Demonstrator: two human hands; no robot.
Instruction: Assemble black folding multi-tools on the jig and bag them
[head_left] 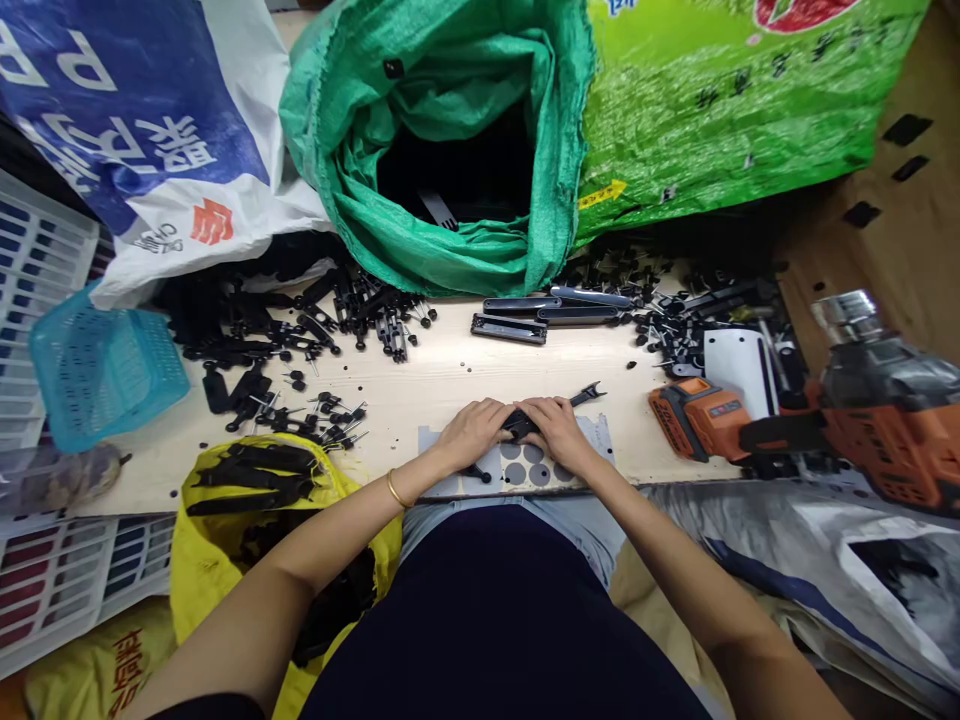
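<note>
My left hand [472, 432] and my right hand [555, 430] meet at the near edge of the wooden bench [450, 375], fingers closed together on a black plastic part [520, 424]. A forked black end [587, 393] sticks out past my right hand. Under both hands lies a pale sheet with grey round dots [525, 468]. A gold bangle [397, 490] sits on my left wrist.
Loose black parts and screws [315, 340] lie scattered left and right. Several long dark bars [540, 315] lie ahead. An open green sack [450, 150] stands behind them. An orange cordless drill [847, 420] is on the right, a blue basket [105, 365] on the left, and a yellow bag of black parts [255, 490] near left.
</note>
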